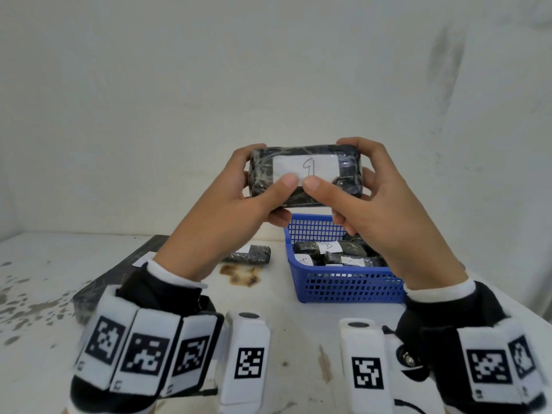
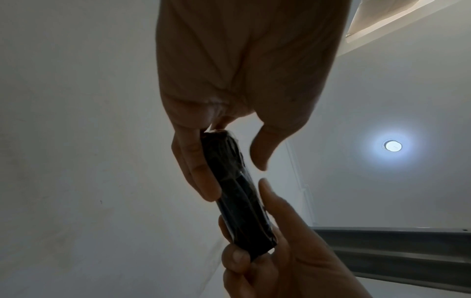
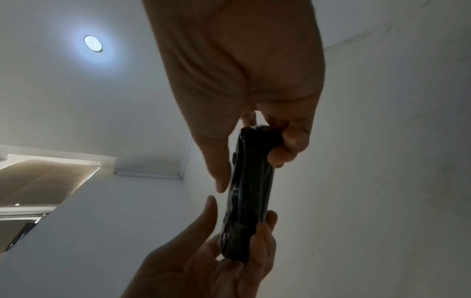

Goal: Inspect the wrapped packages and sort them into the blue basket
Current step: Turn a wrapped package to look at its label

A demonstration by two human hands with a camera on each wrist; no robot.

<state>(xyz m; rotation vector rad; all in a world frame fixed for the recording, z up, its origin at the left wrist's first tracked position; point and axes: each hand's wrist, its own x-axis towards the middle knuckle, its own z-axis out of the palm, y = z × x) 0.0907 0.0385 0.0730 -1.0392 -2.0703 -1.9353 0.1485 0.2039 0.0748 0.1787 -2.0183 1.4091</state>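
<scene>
package (image 1: 306, 174) held up level, long axis left-right, label facing the head | left hand (image 1: 239, 189) and right hand (image 1: 376, 192) each pinch one end, thumbs on label | basket (image 1: 343, 288) below, right hand nearer | step: inspecting

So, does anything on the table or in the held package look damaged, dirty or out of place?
The held package, gripped by the left hand and right hand, looks intact. On the table, a brown rust-like stain lies left of the blue basket, and grey blotches spot the left side.
</scene>
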